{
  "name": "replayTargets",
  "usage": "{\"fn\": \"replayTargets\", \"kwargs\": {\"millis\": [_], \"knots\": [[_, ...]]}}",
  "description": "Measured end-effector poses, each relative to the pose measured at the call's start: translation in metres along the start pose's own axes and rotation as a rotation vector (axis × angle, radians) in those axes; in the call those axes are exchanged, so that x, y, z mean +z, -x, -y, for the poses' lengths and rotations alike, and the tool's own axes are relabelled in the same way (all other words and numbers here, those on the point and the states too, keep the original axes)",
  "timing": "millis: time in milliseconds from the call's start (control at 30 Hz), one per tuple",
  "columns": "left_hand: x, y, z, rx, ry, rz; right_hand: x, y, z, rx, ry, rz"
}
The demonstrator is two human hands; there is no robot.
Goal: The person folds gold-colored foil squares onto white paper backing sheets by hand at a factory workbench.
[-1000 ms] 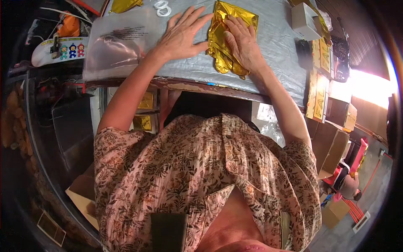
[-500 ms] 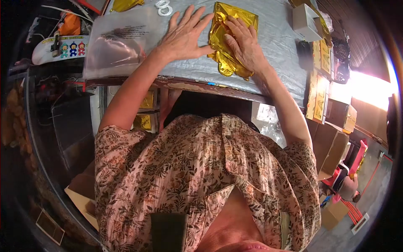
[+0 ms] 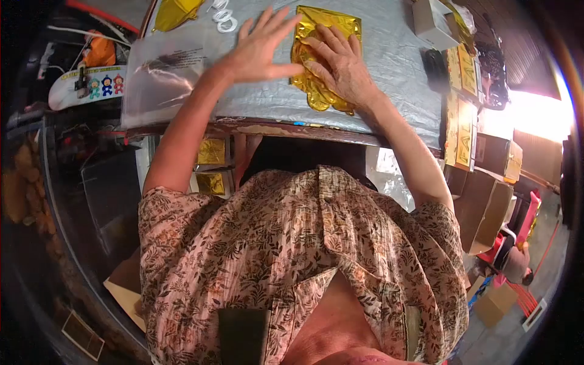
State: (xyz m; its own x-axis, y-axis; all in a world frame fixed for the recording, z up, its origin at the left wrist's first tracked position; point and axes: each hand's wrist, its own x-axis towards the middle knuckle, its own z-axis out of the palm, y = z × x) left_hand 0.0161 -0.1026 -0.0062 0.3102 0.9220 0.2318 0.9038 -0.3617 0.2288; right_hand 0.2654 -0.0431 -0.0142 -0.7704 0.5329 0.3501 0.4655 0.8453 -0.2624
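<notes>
A folded, shiny gold foil piece lies on the silvery covered table. On its right part rests my right hand, palm down with fingers a little apart. My left hand is just left of the foil, fingers spread, holding nothing; its thumb reaches the foil's left edge. Beneath and beside my left forearm lies a clear plastic bag with small print. White rings or coiled ties sit beyond my left hand, and another gold foil piece is at the far left.
A white open box stands at the table's back right, with a dark object near it. Printed yellow boxes line the right edge. Cardboard boxes and a person are farther right.
My left hand has lifted slightly and moved away from the foil's lower left. My right hand still rests on the foil. The whole view has shifted a little.
</notes>
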Motion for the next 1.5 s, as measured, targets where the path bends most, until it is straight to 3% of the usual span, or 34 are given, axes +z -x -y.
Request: {"fn": "replayTargets", "kwargs": {"millis": [67,100,133,200,267,333,467,633,700,733,833,900,967,1133,1200,1333,1367,1433,1500], "knots": [[-0.026,-0.025,0.005,0.127,0.459,-0.093,0.000,0.001,0.002,0.014,0.020,-0.001],[-0.055,-0.041,-0.032,0.109,0.522,-0.438,0.000,0.001,0.003,0.014,0.033,0.008],[-0.048,-0.050,-0.026,0.124,0.526,-0.430,0.000,0.000,0.003,0.017,0.048,0.015],[-0.020,-0.077,-0.006,0.178,0.628,0.021,0.000,0.001,0.004,0.027,0.078,0.014],[0.003,-0.102,-0.005,0.289,0.655,-0.056,0.005,0.001,0.002,0.007,0.102,-0.010],[0.019,-0.118,-0.002,0.202,0.693,0.109,0.005,0.002,0.003,0.021,0.114,-0.025],[0.027,-0.115,-0.003,0.157,0.780,0.072,0.005,0.003,0.006,0.051,0.115,0.002],[0.032,-0.116,-0.002,0.158,0.627,0.073,-0.003,0.010,0.021,0.061,0.142,0.057],[0.038,-0.118,-0.003,0.311,0.629,-0.077,-0.002,0.019,0.022,0.015,0.045,0.047],[0.037,-0.114,-0.005,0.295,0.565,-0.080,-0.004,0.025,0.021,0.022,0.041,0.046],[0.038,-0.114,-0.006,0.331,0.494,-0.083,-0.020,0.043,0.010,-0.109,-0.116,-0.040],[0.036,-0.113,-0.006,0.334,0.486,-0.076,-0.040,0.041,-0.018,-0.063,-0.519,0.091],[0.035,-0.109,-0.009,0.331,0.487,-0.056,-0.061,0.022,-0.034,0.045,-0.320,-0.246],[0.028,-0.108,-0.017,0.315,0.375,-0.073,-0.046,0.009,-0.076,0.128,-0.345,-0.035],[0.025,-0.109,-0.013,0.352,0.428,-0.051,-0.041,0.023,-0.079,-0.026,-0.164,-0.064],[0.041,-0.115,0.008,0.468,0.455,0.083,-0.044,0.044,-0.068,-0.130,-0.017,-0.100],[0.047,-0.114,0.010,0.468,0.453,0.078,-0.048,0.047,-0.064,-0.115,0.003,-0.070],[0.036,-0.109,-0.012,0.396,0.416,-0.131,-0.051,0.051,-0.057,-0.100,0.027,-0.040],[0.035,-0.109,-0.013,0.393,0.422,-0.126,-0.053,0.052,-0.055,-0.091,0.017,-0.008]]}}
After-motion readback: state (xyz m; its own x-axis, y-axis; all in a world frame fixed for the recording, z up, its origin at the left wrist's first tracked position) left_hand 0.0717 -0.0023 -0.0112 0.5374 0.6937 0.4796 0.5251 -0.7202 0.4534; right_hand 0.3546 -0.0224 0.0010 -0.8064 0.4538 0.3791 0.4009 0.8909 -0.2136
